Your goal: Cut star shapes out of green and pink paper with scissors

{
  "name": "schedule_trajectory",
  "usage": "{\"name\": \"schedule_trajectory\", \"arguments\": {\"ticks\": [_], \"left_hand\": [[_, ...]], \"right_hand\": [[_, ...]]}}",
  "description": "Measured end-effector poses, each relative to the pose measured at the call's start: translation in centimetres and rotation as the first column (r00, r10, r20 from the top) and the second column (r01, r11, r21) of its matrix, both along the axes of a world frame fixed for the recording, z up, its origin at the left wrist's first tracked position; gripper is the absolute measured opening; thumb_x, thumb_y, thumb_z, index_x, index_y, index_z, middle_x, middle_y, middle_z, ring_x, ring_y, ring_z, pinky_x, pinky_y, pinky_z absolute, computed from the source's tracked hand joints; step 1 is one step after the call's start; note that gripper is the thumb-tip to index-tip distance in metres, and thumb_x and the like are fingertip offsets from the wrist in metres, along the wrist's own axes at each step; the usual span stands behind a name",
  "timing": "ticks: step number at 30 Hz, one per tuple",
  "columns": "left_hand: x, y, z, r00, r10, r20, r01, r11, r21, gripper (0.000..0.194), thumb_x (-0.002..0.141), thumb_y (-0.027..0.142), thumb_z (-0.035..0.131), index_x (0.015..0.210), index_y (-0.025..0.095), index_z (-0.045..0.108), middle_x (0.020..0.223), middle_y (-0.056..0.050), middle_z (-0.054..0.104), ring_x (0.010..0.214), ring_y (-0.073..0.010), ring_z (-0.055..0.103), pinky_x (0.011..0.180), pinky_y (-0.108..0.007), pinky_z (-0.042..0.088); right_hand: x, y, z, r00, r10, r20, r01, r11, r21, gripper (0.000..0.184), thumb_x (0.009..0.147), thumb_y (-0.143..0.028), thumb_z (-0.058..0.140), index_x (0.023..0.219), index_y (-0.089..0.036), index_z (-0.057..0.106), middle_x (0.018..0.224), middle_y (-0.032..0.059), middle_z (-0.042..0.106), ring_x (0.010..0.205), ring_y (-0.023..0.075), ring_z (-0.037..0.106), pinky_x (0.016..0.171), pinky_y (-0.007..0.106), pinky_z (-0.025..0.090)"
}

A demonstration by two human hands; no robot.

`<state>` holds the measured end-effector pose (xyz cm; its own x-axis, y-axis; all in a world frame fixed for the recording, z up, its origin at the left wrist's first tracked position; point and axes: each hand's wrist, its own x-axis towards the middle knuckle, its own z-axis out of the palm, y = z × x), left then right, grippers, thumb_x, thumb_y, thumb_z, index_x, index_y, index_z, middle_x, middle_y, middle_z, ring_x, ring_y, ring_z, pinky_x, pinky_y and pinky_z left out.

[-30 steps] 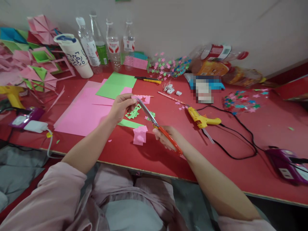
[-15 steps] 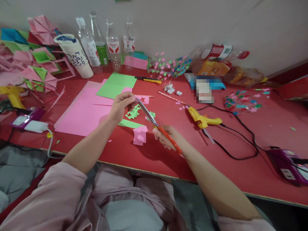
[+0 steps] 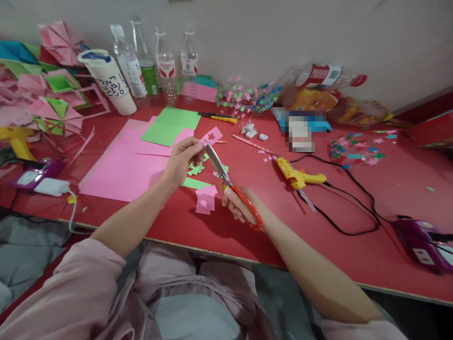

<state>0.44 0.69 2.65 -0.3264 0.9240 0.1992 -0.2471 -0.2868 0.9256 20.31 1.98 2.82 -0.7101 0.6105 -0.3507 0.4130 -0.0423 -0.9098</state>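
My left hand [image 3: 184,158] pinches a small piece of pink paper [image 3: 215,133] that has a star-shaped hole in it. In my right hand [image 3: 235,203] are red-handled scissors [image 3: 249,208], their blades pointing up and left against the edge of the pink paper. Part of the blade tips is hidden by the paper and my left fingers. Below the hands lie small green cut-outs [image 3: 197,166], a green paper strip [image 3: 195,183] and several pink paper squares [image 3: 205,199] on the red table.
Pink sheets [image 3: 116,165] and a green sheet [image 3: 171,125] lie to the left. A yellow glue gun [image 3: 297,174] with a black cord rests on the right. Bottles [image 3: 166,68] and a white tumbler [image 3: 111,85] line the wall. A cutter [image 3: 221,117] lies behind the hands.
My left hand has moved slightly right and tilted the pink paper up, so its star hole faces me more. The scissors have rolled, showing the handle loop more widely.
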Motion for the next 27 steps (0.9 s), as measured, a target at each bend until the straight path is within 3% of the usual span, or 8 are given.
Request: {"name": "schedule_trajectory", "arguments": {"ticks": [8, 14, 20, 27], "left_hand": [[0.30, 0.01, -0.39, 1.000, -0.026, 0.002, 0.026, 1.000, -0.005, 0.020, 0.076, 0.031, 0.059, 0.063, 0.018, 0.051, 0.052, 0.005, 0.052, 0.045, -0.0027, 0.044, 0.042, -0.016, 0.034], [0.27, 0.06, -0.40, 1.000, -0.010, -0.019, 0.010, 1.000, -0.016, 0.021, 0.076, 0.030, 0.058, 0.061, 0.018, 0.050, 0.052, 0.005, 0.051, 0.044, -0.0028, 0.044, 0.042, -0.017, 0.035], [0.26, 0.02, -0.36, 1.000, -0.012, -0.009, 0.012, 1.000, 0.000, 0.021, 0.076, 0.030, 0.059, 0.061, 0.017, 0.050, 0.052, 0.005, 0.051, 0.044, -0.0024, 0.044, 0.042, -0.016, 0.034], [0.52, -0.16, 0.06, 0.999, -0.035, 0.004, 0.035, 0.999, -0.040, 0.021, 0.075, 0.028, 0.059, 0.059, 0.017, 0.050, 0.049, 0.005, 0.051, 0.042, -0.0017, 0.043, 0.042, -0.015, 0.034]], "right_hand": [[-0.24, -0.17, -0.44, 0.999, -0.034, -0.010, 0.034, 0.999, -0.003, 0.053, 0.076, -0.070, 0.043, 0.062, -0.019, 0.046, 0.030, -0.0099, 0.033, 0.024, 0.0060, 0.034, 0.033, 0.021, 0.037], [-0.59, -0.34, -0.13, 0.992, -0.100, 0.071, 0.101, 0.995, -0.002, 0.050, 0.073, -0.068, 0.050, 0.058, -0.020, 0.043, 0.030, -0.0097, 0.033, 0.023, 0.0061, 0.033, 0.027, 0.020, 0.031], [-0.46, -0.38, -0.30, 0.995, -0.092, 0.042, 0.093, 0.996, -0.017, 0.051, 0.073, -0.068, 0.050, 0.059, -0.020, 0.043, 0.031, -0.0100, 0.033, 0.023, 0.0062, 0.033, 0.028, 0.020, 0.030], [-0.35, -0.38, -0.68, 0.997, -0.082, -0.006, 0.082, 0.997, -0.015, 0.052, 0.075, -0.070, 0.046, 0.062, -0.020, 0.046, 0.031, -0.0102, 0.033, 0.024, 0.0056, 0.033, 0.033, 0.021, 0.037]]}}
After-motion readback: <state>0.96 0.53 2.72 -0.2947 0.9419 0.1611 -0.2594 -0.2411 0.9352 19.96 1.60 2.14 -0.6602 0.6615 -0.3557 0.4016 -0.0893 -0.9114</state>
